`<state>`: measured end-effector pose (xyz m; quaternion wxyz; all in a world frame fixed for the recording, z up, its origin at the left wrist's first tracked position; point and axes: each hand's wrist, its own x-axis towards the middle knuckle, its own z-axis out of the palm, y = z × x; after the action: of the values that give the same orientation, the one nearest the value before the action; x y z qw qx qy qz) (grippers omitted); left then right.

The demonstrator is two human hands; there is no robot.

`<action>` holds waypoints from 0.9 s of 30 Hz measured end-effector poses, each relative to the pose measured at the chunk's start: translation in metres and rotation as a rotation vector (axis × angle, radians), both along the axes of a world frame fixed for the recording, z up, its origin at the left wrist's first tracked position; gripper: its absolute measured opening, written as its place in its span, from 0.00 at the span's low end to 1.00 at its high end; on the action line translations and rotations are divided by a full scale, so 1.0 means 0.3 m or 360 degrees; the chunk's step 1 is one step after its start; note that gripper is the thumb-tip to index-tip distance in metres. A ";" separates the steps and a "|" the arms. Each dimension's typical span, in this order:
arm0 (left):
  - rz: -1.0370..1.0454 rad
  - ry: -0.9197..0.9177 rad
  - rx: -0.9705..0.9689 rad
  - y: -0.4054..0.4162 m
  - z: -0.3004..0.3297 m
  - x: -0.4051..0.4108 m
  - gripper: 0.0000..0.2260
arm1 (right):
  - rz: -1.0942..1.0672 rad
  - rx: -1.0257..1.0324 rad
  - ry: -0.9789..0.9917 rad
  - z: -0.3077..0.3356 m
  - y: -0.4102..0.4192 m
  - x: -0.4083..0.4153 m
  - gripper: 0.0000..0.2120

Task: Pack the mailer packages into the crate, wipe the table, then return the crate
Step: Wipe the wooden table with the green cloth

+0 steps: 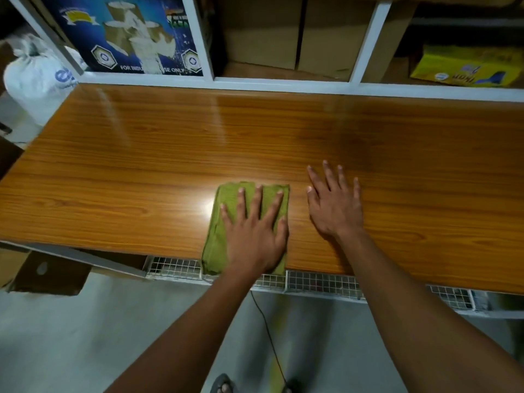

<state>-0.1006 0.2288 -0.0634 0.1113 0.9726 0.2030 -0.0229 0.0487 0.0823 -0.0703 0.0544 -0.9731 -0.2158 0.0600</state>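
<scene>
head view — left hand (252, 234) flat on green cloth (218, 222) — table (141, 165).

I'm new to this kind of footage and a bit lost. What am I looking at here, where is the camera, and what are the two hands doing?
There is no machine: a person wears one camera on the head, looking down at their own arms. The left hand presses flat on a folded green cloth at the near edge of a glossy wooden table. The right hand rests open on the bare wood beside it, holding nothing. Behind the table, shelves hold cardboard boxes.
</scene>
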 end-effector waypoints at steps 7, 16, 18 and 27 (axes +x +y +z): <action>-0.0003 0.0049 0.0045 0.168 -0.005 0.496 0.30 | -0.0047 0.0039 -0.0037 -0.030 0.010 0.085 0.29; -0.0043 0.0037 0.0006 -0.051 0.021 0.037 0.26 | -0.0074 0.0059 -0.0045 -0.011 0.019 0.077 0.30; -0.0061 0.0034 0.0013 -0.025 0.015 0.073 0.26 | -0.0081 0.0057 -0.0038 -0.009 0.021 0.081 0.30; 0.0023 0.0090 0.0036 0.170 0.019 0.479 0.30 | -0.0066 0.0050 -0.0057 -0.012 0.015 0.079 0.29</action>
<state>0.0431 0.2798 -0.0577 0.0947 0.9712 0.2133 -0.0475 0.0722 0.0867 -0.0738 0.0669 -0.9773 -0.1975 0.0380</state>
